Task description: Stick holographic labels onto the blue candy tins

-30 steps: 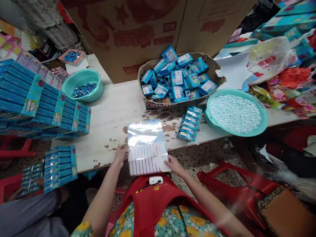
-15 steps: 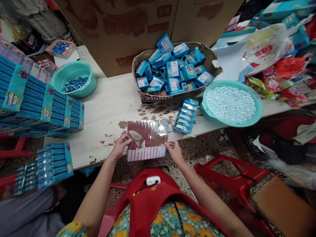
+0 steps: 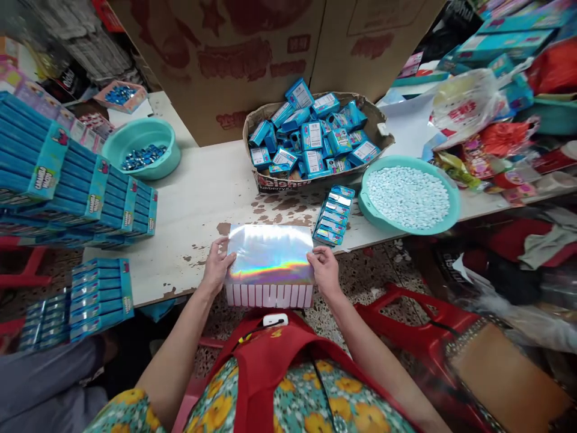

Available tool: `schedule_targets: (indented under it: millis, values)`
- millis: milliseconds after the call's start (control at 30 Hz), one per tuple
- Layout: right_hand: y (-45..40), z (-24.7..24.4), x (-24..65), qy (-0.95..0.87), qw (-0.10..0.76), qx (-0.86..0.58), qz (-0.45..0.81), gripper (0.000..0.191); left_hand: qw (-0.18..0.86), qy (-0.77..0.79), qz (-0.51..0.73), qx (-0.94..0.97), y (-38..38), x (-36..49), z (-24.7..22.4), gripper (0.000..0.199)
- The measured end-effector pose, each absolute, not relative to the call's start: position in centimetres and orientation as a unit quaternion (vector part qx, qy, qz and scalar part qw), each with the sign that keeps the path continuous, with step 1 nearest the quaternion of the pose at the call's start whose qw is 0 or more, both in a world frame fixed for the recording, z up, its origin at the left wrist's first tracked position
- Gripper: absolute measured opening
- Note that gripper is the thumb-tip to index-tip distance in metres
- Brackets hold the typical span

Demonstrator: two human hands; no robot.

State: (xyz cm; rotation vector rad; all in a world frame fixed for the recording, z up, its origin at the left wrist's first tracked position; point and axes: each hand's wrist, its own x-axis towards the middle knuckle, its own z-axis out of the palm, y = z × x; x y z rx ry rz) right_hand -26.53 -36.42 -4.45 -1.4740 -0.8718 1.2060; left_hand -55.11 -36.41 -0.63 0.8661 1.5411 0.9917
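Note:
A shiny silver sheet (image 3: pixel 270 252) with a rainbow glare is stretched between my hands at the table's front edge. Below it shows a row of narrow white strips (image 3: pixel 269 295). My left hand (image 3: pixel 217 264) pinches the sheet's left edge, and my right hand (image 3: pixel 324 269) pinches its right edge. Just beyond my right hand, a row of small blue boxes (image 3: pixel 332 216) with open tops stands on the table. Behind that, a torn carton (image 3: pixel 288 183) holds a heap of blue boxes (image 3: pixel 312 136).
Turquoise basins flank the table: one (image 3: pixel 155 168) with blue wrapped pieces, one (image 3: pixel 374 213) full of pale pellets. Blue display boxes (image 3: pixel 94 186) are stacked at left. A large cardboard box (image 3: pixel 265 48) stands behind. A red stool (image 3: pixel 406 331) is at right; a person's clothed leg (image 3: pixel 49 373) at lower left.
The silver sheet has tilted and now glares brightly with rainbow colours; it appears wider and slightly nearer to me. Both hands still hold its sides. The view has shifted a little.

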Motion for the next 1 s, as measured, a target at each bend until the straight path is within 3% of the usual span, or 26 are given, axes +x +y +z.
schedule_targets:
  millis: [167,333,500,667,1000]
  values:
    - [-36.2,-0.7,-24.6,-0.394,0.446,-0.594,0.541,0.040,0.513,0.615,0.301,0.518,-34.7,-55.2,3.0,0.054]
    - [-36.6,1.4,-23.8,-0.426,0.445,-0.636,0.465,0.041,0.496,0.643,0.296,0.503,-33.9,-54.6,4.2,0.033]
    - [-37.2,1.4,-23.6,-0.390,0.489,-0.614,0.481,0.046,0.540,0.609,0.370,0.448,-34.3,-53.9,5.4,0.040]
    - [-36.9,2.0,-22.8,-0.386,0.498,-0.606,0.485,0.049,0.531,0.605,0.338,0.488,-33.1,-53.1,6.9,0.053]
    - [-37.8,3.3,-22.3,-0.343,0.508,-0.649,0.450,0.047,0.571,0.574,0.404,0.426,-33.9,-53.4,7.2,0.037]
